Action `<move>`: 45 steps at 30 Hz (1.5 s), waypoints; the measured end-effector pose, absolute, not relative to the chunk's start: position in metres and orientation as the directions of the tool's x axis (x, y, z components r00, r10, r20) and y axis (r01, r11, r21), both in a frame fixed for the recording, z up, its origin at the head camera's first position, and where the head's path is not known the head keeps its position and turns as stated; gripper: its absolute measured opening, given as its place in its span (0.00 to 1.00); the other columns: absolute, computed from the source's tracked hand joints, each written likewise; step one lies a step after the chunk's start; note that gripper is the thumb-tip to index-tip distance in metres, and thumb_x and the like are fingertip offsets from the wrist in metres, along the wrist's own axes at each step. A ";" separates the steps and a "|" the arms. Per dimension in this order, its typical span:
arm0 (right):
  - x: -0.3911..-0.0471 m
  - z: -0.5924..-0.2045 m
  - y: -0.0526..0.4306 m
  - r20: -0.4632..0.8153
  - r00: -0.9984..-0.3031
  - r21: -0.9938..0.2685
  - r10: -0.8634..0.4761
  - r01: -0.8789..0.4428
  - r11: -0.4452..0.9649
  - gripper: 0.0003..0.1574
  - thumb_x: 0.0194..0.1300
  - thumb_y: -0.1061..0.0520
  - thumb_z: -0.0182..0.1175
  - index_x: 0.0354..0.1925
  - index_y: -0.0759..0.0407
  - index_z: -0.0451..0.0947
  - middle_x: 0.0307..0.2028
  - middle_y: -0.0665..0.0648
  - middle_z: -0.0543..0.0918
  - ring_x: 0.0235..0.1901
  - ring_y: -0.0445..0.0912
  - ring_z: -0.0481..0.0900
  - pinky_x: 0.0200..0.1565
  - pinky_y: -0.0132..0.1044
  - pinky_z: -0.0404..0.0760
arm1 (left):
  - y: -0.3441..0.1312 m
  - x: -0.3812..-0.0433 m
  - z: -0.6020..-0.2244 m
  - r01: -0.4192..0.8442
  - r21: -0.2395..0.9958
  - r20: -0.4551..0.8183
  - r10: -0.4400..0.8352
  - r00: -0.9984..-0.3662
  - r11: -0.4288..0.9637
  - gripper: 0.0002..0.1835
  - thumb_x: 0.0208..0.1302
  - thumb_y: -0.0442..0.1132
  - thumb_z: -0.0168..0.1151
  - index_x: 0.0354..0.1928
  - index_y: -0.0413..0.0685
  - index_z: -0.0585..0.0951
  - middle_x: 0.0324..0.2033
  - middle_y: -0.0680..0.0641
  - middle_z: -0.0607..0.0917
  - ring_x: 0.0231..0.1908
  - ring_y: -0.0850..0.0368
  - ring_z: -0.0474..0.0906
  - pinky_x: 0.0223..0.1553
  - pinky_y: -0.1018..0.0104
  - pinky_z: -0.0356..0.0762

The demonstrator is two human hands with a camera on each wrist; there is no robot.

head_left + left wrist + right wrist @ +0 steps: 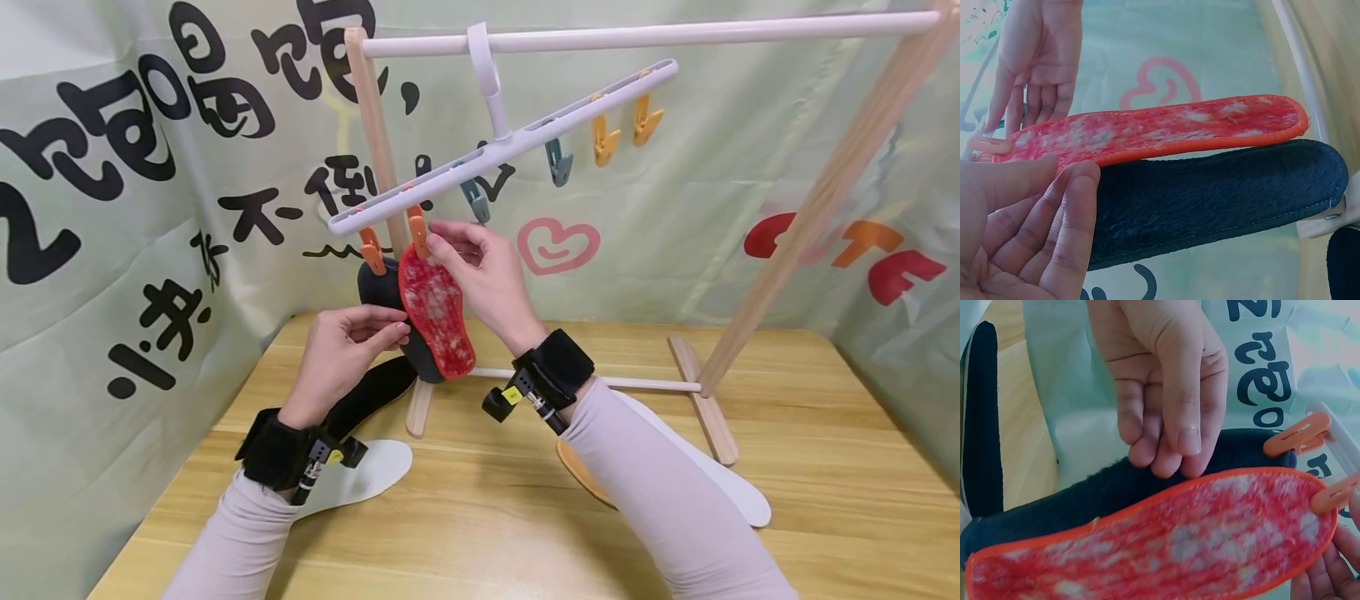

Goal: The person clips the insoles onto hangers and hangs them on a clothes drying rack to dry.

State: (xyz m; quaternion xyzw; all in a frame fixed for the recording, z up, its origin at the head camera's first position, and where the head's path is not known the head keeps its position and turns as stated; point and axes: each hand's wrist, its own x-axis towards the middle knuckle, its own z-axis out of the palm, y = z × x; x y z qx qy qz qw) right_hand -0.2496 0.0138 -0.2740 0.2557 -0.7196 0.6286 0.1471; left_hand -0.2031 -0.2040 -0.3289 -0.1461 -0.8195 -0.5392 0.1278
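Note:
A red-edged insole with mottled red and white pile [438, 317] hangs from an orange clothes peg [417, 232]. My right hand [483, 271] is at that peg, thumb and forefinger on it. In the right wrist view only part of this hand shows, beside the peg [1338, 492]. Behind the red insole, a dark insole [1222, 203] hangs from another orange clothes peg [1297, 434]. My left hand [341, 346] is at the red insole's left edge; its bent fingers and thumb stand apart with nothing visible between them. The fingertips overlap the dark insole [1085, 494] in the right wrist view.
The white hanger [502, 150] tilts down at left on a rack's top bar [675, 33]. Blue pegs [558, 162] and yellow pegs [605, 142] hang along it. On the table lie a black insole [375, 392] and white insoles [378, 467], partly behind the arms.

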 end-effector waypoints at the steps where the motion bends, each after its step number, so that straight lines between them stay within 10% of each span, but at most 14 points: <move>1: -0.250 -0.276 0.015 0.537 -0.824 -0.826 -0.180 -0.557 0.083 0.23 0.77 0.53 0.67 0.64 0.62 0.83 0.56 0.61 0.90 0.53 0.49 0.89 0.60 0.39 0.86 | -0.205 -0.203 -0.329 0.380 0.844 0.371 0.102 -0.923 0.378 0.10 0.71 0.36 0.73 0.48 0.39 0.91 0.41 0.37 0.94 0.40 0.45 0.94 0.44 0.70 0.89; 13: -0.246 -0.293 0.028 0.525 -0.840 -0.834 -0.140 -0.540 0.113 0.22 0.76 0.52 0.68 0.62 0.61 0.85 0.57 0.59 0.90 0.52 0.49 0.88 0.60 0.39 0.86 | -0.213 -0.199 -0.330 0.374 0.843 0.364 0.103 -0.926 0.386 0.10 0.71 0.35 0.73 0.48 0.36 0.90 0.41 0.35 0.93 0.36 0.63 0.93 0.45 0.71 0.89; 29: -0.235 -0.317 0.029 0.450 -0.886 -0.882 -0.109 -0.460 0.101 0.15 0.73 0.51 0.71 0.51 0.59 0.89 0.41 0.59 0.91 0.40 0.53 0.87 0.41 0.30 0.80 | -0.223 -0.196 -0.335 0.381 0.802 0.369 0.120 -0.922 0.459 0.09 0.72 0.36 0.72 0.47 0.36 0.91 0.38 0.38 0.94 0.36 0.56 0.93 0.42 0.73 0.88; 45: -0.222 -0.342 0.013 0.283 -0.940 -0.943 -0.193 -0.309 0.126 0.17 0.73 0.49 0.72 0.51 0.59 0.91 0.41 0.60 0.94 0.41 0.52 0.91 0.43 0.36 0.87 | -0.233 -0.195 -0.328 0.293 0.774 0.259 0.140 -0.956 0.561 0.12 0.73 0.40 0.72 0.49 0.39 0.91 0.41 0.41 0.95 0.36 0.59 0.93 0.41 0.73 0.88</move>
